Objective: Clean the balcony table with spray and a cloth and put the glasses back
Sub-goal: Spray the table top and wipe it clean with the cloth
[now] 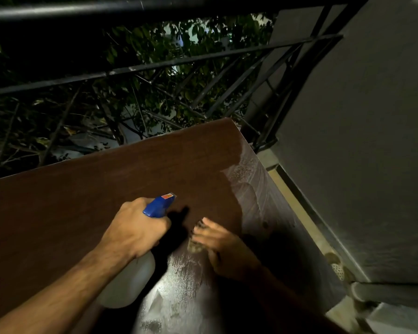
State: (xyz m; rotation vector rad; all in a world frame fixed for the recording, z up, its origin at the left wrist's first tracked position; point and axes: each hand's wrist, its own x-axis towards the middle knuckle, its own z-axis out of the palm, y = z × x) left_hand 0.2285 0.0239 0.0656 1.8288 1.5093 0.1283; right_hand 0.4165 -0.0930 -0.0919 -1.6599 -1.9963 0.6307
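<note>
My left hand (136,227) grips a white spray bottle (128,283) by its blue trigger head (158,206), nozzle pointing away over the brown wooden table (82,201). Just to its right, my right hand (217,242) presses a small crumpled cloth (196,245) onto the tabletop; the hand is blurred. Wet, foamy streaks (179,290) shine on the wood in front of me and along the right edge (249,179). No glasses are in view.
A black metal railing (155,66) runs behind the table's far edge, with dark tree branches beyond. A grey wall (360,141) stands close on the right, with a narrow ledge (307,222) between it and the table.
</note>
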